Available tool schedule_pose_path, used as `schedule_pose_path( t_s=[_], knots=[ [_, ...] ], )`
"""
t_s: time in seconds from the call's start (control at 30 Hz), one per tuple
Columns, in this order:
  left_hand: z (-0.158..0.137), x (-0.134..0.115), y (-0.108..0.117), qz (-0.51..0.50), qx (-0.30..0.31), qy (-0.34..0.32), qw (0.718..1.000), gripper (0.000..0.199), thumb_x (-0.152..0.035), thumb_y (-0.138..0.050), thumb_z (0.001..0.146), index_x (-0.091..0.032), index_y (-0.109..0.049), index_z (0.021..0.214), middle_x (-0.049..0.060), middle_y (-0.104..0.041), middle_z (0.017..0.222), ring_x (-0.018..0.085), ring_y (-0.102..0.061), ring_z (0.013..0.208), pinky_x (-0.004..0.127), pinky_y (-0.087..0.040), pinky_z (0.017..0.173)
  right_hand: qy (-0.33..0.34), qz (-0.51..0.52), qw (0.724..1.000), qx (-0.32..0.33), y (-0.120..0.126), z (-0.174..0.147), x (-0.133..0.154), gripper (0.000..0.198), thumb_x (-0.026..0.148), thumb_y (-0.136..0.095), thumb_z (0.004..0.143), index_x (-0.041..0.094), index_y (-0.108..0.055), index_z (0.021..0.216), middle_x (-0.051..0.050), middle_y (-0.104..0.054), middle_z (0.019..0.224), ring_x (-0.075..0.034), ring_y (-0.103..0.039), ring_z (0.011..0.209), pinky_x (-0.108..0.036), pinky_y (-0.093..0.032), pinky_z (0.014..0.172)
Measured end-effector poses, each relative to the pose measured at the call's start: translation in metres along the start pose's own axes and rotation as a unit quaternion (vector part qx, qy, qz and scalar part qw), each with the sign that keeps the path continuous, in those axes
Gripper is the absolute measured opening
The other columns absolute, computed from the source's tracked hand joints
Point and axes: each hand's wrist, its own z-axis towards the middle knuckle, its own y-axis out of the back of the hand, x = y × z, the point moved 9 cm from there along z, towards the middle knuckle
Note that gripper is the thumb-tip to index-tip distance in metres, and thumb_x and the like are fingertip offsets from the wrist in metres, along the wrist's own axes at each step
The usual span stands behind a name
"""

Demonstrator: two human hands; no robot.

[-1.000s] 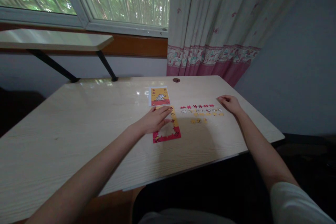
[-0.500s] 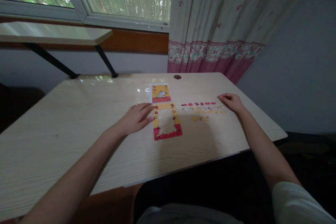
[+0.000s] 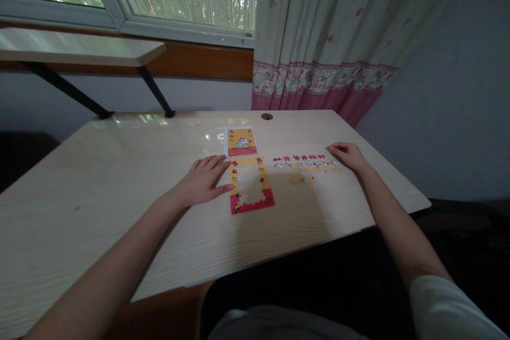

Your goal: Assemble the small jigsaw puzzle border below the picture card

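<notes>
**Head view: hands either side of a puzzle frame**

Left hand (image 3: 203, 183) lies flat, fingers spread, touching the puzzle frame (image 3: 251, 185) on its left edge. Picture card (image 3: 240, 142) sits just behind the frame; no writing legible. Loose pieces (image 3: 305, 166) lie right of the frame, the right hand (image 3: 348, 155) loosely curled at their far end. Bare desk (image 3: 99, 191) stretches left of the frame.

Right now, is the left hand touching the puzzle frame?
Touching: the head view shows the left hand flat on the table, fingertips meeting the puzzle frame's left edge.

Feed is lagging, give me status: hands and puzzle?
Left hand flat beside puzzle frame. Right hand at loose pieces. Frame middle unfilled. Nothing blocking.
</notes>
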Motion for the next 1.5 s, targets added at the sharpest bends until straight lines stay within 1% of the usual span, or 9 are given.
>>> schedule_pose_path(
  t_s=[0.13, 0.33, 0.6, 0.73, 0.83, 1.0, 1.2, 1.37, 1.5],
  knots=[
    [0.000, 0.005, -0.004, 0.005, 0.004, 0.004, 1.000, 0.076, -0.071, -0.029, 0.085, -0.017, -0.040, 0.137, 0.019, -0.040, 0.142, 0.035, -0.037, 0.129, 0.051, -0.031, 0.102, 0.006, 0.005, 0.999, 0.033, -0.005, -0.001, 0.003, 0.040, 0.053, -0.058, 0.075, 0.017, -0.073, 0.084, -0.010, -0.073, 0.087, -0.021, -0.063, 0.074, -0.033, -0.049, 0.071],
    [0.001, 0.008, -0.007, -0.007, -0.002, 0.003, 1.000, 0.077, -0.073, -0.028, 0.084, -0.019, -0.040, 0.137, 0.017, -0.042, 0.142, 0.034, -0.039, 0.128, 0.050, -0.032, 0.103, 0.016, -0.018, 0.998, 0.064, -0.011, 0.000, 0.005, 0.040, 0.050, -0.059, 0.074, 0.014, -0.073, 0.085, -0.008, -0.070, 0.076, -0.016, -0.055, 0.062, -0.029, -0.042, 0.059],
    [-0.001, 0.012, -0.010, -0.012, -0.009, -0.004, 1.000, 0.078, -0.073, -0.028, 0.084, -0.016, -0.041, 0.137, 0.018, -0.042, 0.141, 0.034, -0.040, 0.127, 0.050, -0.033, 0.102, -0.038, 0.015, 0.997, 0.066, 0.011, -0.007, -0.005, 0.038, 0.049, -0.064, 0.068, 0.014, -0.069, 0.081, -0.003, -0.060, 0.064, -0.012, -0.045, 0.056, -0.026, -0.034, 0.054],
    [-0.001, 0.013, -0.012, -0.011, -0.011, -0.005, 1.000, 0.079, -0.072, -0.028, 0.085, -0.015, -0.040, 0.138, 0.019, -0.042, 0.141, 0.035, -0.040, 0.127, 0.051, -0.033, 0.102, -0.076, 0.051, 0.983, 0.158, 0.009, -0.017, -0.008, 0.040, 0.053, -0.070, 0.061, 0.015, -0.063, 0.071, 0.000, -0.054, 0.061, -0.009, -0.041, 0.053, -0.025, -0.030, 0.051],
    [-0.001, 0.013, -0.012, -0.016, -0.013, -0.005, 1.000, 0.079, -0.073, -0.028, 0.084, -0.017, -0.040, 0.138, 0.018, -0.043, 0.141, 0.035, -0.041, 0.126, 0.051, -0.033, 0.101, -0.092, 0.058, 0.968, 0.224, 0.000, -0.024, 0.000, 0.042, 0.055, -0.071, 0.060, 0.015, -0.059, 0.069, 0.003, -0.048, 0.057, -0.008, -0.038, 0.050, -0.024, -0.028, 0.049],
    [-0.001, 0.012, -0.010, -0.020, -0.014, -0.003, 1.000, 0.080, -0.074, -0.027, 0.084, -0.017, -0.040, 0.138, 0.019, -0.043, 0.141, 0.035, -0.041, 0.126, 0.052, -0.034, 0.101, -0.057, 0.024, 0.953, 0.297, -0.021, -0.031, 0.027, 0.043, 0.054, -0.069, 0.063, 0.014, -0.065, 0.077, 0.004, -0.046, 0.057, -0.008, -0.036, 0.052, -0.024, -0.027, 0.050],
    [-0.001, 0.012, -0.009, -0.020, -0.009, -0.001, 1.000, 0.080, -0.074, -0.027, 0.083, -0.017, -0.040, 0.138, 0.019, -0.042, 0.141, 0.035, -0.041, 0.126, 0.051, -0.033, 0.101, -0.025, -0.017, 0.950, 0.312, -0.035, -0.030, 0.036, 0.043, 0.050, -0.074, 0.058, 0.014, -0.064, 0.080, 0.006, -0.041, 0.056, -0.008, -0.035, 0.051, -0.023, -0.027, 0.050],
    [-0.001, 0.011, -0.010, -0.019, -0.002, 0.001, 1.000, 0.080, -0.073, -0.027, 0.084, -0.015, -0.040, 0.137, 0.019, -0.042, 0.141, 0.035, -0.040, 0.127, 0.051, -0.032, 0.103, -0.012, -0.011, 0.942, 0.334, -0.038, -0.035, 0.044, 0.044, 0.051, -0.072, 0.059, 0.016, -0.065, 0.084, 0.006, -0.043, 0.057, -0.008, -0.037, 0.051, -0.023, -0.029, 0.050],
    [-0.001, 0.011, -0.011, -0.015, 0.007, 0.001, 1.000, 0.080, -0.072, -0.027, 0.085, -0.013, -0.039, 0.138, 0.021, -0.040, 0.142, 0.035, -0.038, 0.129, 0.051, -0.031, 0.103, -0.015, -0.018, 0.938, 0.346, -0.040, -0.038, 0.049, 0.039, 0.048, -0.073, 0.058, 0.017, -0.065, 0.080, 0.005, -0.045, 0.057, -0.008, -0.039, 0.050, -0.023, -0.029, 0.049]
  ],
)
